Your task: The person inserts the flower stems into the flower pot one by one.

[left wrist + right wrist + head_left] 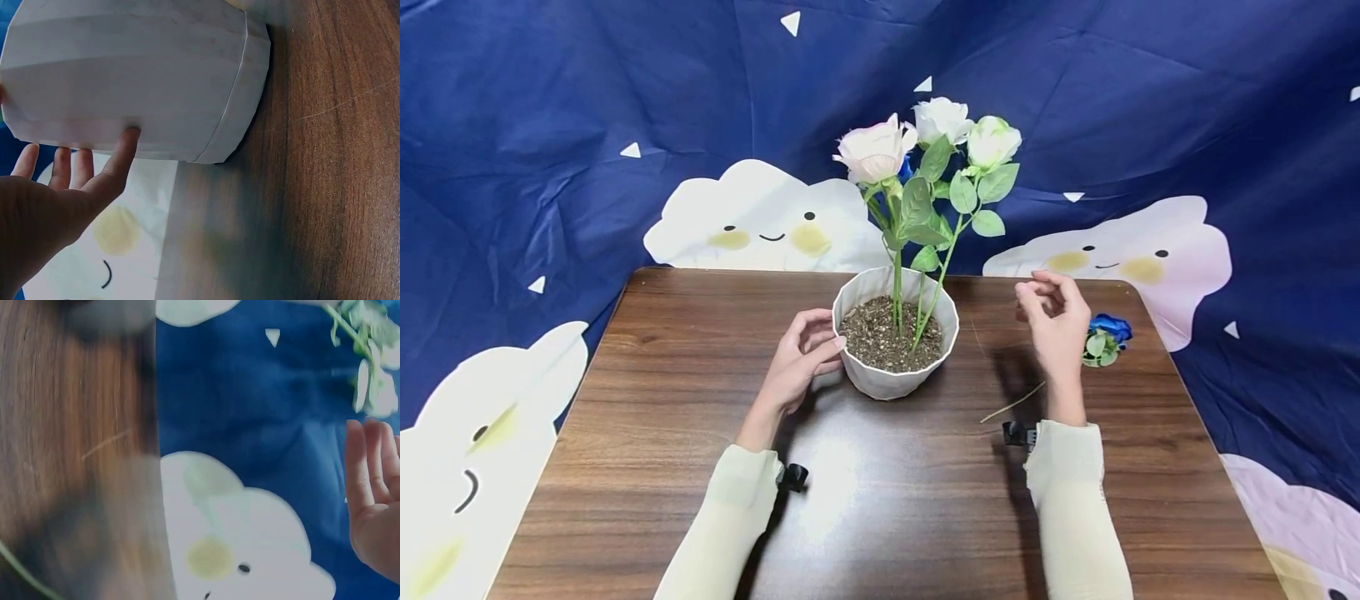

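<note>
A white faceted flowerpot [891, 385] filled with soil [880, 333] stands on the table. Planted in it are a pale pink rose [874, 150], a white rose [942, 121] and a greenish-white rose [992, 142]; a bit of blue shows behind them. Against the pot's left side rests my left hand [801, 358], its thumb near the rim. Fingertips [130, 134] touch the pot wall in the left wrist view. My right hand [1055, 312] hovers right of the pot, fingers loosely bent and holding nothing.
A blue rose [1108, 333] lies on the wooden table [685, 400] beyond my right wrist. Its thin stem [1011, 402] pokes out left of the forearm. Behind the table hangs a dark blue cloth [550, 83] with cloud faces.
</note>
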A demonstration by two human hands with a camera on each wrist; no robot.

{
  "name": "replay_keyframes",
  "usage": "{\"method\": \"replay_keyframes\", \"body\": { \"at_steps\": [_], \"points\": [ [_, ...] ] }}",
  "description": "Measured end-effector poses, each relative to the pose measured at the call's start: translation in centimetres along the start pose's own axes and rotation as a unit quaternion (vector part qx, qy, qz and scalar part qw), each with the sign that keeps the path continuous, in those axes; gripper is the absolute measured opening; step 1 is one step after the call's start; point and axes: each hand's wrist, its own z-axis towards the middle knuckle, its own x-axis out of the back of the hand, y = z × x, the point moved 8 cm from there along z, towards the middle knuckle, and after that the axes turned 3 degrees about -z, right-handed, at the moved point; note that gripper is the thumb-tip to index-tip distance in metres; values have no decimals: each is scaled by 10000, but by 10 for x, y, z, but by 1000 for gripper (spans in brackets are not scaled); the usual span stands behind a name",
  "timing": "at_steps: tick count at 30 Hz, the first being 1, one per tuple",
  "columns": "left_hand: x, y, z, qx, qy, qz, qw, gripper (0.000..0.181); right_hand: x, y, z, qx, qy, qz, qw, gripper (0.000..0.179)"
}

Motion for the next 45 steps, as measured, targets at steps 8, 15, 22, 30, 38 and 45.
{"method": "replay_keyframes", "body": {
  "at_steps": [8,15,22,30,38,45],
  "points": [
    [-1,-1,0,54,12,-16,10000,53,45,34,-3,-768,799,530,9924,28],
    [-1,2,-1,28,16,-23,10000,53,76,57,-7,-1213,1313,505,9826,18],
    [-2,2,-1,12,-13,-134,9999,53,99,87,-23,-2165,1617,558,9612,21],
    [-1,1,-1,18,-19,-154,9999,53,117,116,-53,-3493,1665,410,9212,21],
    [-1,1,-1,-15,-23,-157,9999,53,117,136,-74,-4557,1079,-235,8833,26],
    [-1,0,0,-13,-41,-203,9998,53,112,142,-79,-4598,713,-595,8832,37]
  ]
}}
